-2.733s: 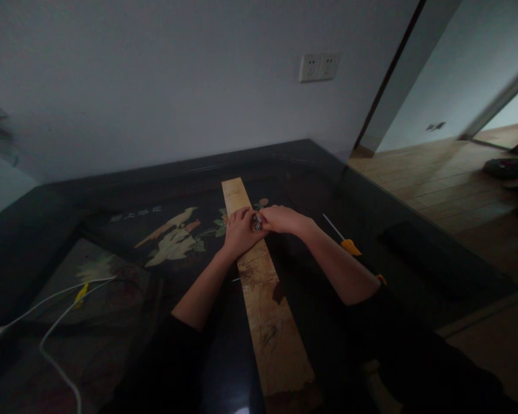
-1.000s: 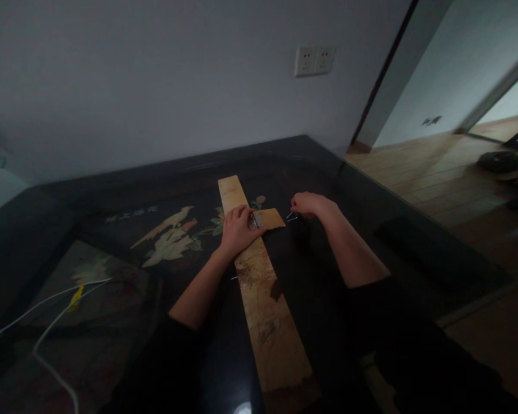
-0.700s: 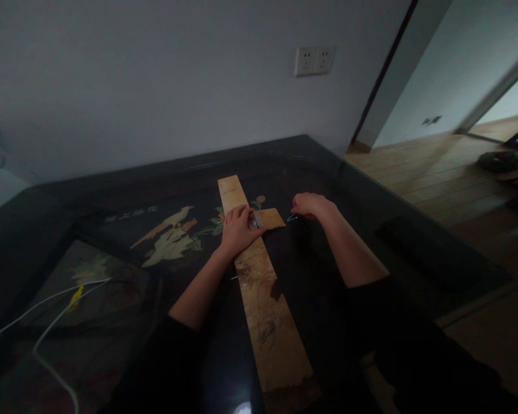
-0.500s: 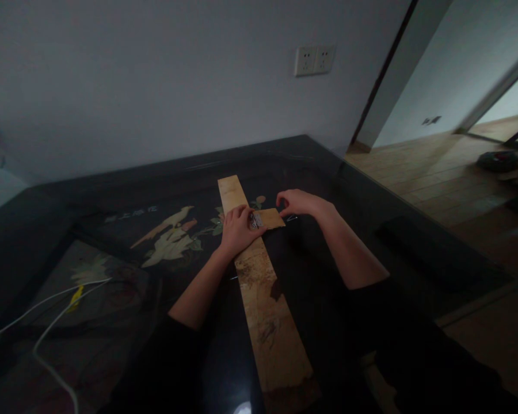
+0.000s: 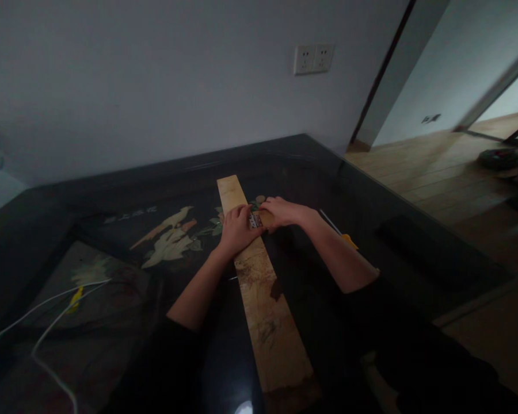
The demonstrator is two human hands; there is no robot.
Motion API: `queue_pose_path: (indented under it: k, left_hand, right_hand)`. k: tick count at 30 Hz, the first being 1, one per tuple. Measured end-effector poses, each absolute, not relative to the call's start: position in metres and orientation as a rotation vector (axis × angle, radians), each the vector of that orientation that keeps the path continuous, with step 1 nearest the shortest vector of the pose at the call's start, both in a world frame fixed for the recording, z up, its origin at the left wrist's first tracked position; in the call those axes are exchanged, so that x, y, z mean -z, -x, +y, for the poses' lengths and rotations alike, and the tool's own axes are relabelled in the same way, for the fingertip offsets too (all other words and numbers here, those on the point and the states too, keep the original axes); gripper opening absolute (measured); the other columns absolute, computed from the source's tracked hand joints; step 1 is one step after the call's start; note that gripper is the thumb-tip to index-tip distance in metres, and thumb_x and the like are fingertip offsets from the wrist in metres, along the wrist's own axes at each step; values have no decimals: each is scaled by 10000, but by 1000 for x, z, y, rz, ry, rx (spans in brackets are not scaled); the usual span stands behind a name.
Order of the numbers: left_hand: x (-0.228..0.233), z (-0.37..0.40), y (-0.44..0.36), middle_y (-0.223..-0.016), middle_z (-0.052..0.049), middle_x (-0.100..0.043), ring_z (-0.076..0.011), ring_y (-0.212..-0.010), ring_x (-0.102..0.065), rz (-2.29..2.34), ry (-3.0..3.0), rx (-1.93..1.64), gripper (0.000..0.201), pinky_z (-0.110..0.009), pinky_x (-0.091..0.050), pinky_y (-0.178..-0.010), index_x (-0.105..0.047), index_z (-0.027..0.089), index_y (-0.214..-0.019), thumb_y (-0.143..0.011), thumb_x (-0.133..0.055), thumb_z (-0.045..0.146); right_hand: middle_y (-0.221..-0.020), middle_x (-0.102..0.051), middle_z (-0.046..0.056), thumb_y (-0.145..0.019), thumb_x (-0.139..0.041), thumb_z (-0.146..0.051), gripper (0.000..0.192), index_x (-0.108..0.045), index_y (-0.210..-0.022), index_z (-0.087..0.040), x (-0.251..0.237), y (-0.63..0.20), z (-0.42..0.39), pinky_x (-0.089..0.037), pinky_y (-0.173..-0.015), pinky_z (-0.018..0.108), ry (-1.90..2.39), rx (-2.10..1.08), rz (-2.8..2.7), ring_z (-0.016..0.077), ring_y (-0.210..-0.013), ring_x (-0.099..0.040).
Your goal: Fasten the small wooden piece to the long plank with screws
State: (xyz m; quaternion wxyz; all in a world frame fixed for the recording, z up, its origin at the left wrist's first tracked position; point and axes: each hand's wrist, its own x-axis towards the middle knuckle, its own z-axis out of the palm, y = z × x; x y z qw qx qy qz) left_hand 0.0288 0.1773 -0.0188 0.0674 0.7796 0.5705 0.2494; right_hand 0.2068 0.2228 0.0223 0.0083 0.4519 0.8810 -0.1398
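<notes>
- Wooden plank (image 5: 263,299) lies flat on the dark bench (image 5: 112,270), its long axis running from near my body away toward the wall, tipped a little leftward at the far end.
- It looks pale yellow-brown, with darker stains and a ragged, discoloured near end.
- My left hand (image 5: 237,230) lies palm-down on the plank about two-thirds of the way up, fingers curled together and pressed against a small metal piece (image 5: 254,220) — shiny, but too small and dim for me to make out more.
- My right hand (image 5: 280,211) meets it from the right, fingers closed and pinching at that same metal piece over a short wooden piece (image 5: 266,218), mostly hidden under the hand.
- Right of my right forearm a screwdriver (image 5: 339,233) with a yellow handle rests on the bench — well apart from the plank.
- White cables (image 5: 47,305) trail across the bench at far left.
</notes>
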Motion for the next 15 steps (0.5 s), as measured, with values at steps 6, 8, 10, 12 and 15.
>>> queue_pose_path:
  k: [6, 8, 10, 12, 15]
  left_hand:
    - [10, 186, -20, -1197, -106, -605, -242, -1151, -543, 1596, -2261, -839, 357, -401, -407, -1024, -614, 182, -1128, -807, -617, 337]
    - [6, 187, -18, -1100, -81, -656, -216, -1067, -593, 1583, -2216, -917, 240, -374, -446, -979, -646, 188, -1045, -829, -570, 259]
    - [5, 186, -17, -1041, -71, -678, -207, -1012, -618, 1584, -2197, -971, 200, -357, -469, -945, -663, 187, -993, -825, -562, 225]
    - [5, 185, -17, -1014, -68, -687, -207, -985, -628, 1599, -2193, -981, 184, -349, -482, -922, -676, 189, -964, -817, -571, 224]
    - [8, 185, -16, -991, -68, -697, -210, -948, -639, 1634, -2176, -967, 185, -348, -498, -885, -692, 191, -952, -822, -572, 244]
  right_hand:
    - [-1281, -476, 138, -592, -816, -387, 740, -569, -1251, -160, -28, -206, 220, -426, -912, 381, -1391, 415, 2710, 324, -1155, -452]
    - [-1281, -474, 137, -593, -818, -398, 748, -569, -1262, -173, -28, -206, 219, -423, -913, 379, -1382, 407, 2692, 325, -1158, -448]
    - [-1287, -473, 139, -593, -819, -401, 756, -570, -1272, -184, -29, -206, 219, -421, -908, 374, -1386, 400, 2684, 328, -1158, -449]
    - [-1278, -490, 146, -600, -816, -395, 755, -569, -1279, -177, -29, -205, 219, -414, -908, 362, -1394, 411, 2701, 326, -1152, -460]
    - [-1232, -548, 144, -647, -786, -345, 678, -584, -1262, -146, -30, -204, 222, -397, -906, 320, -1393, 453, 2819, 287, -1122, -500]
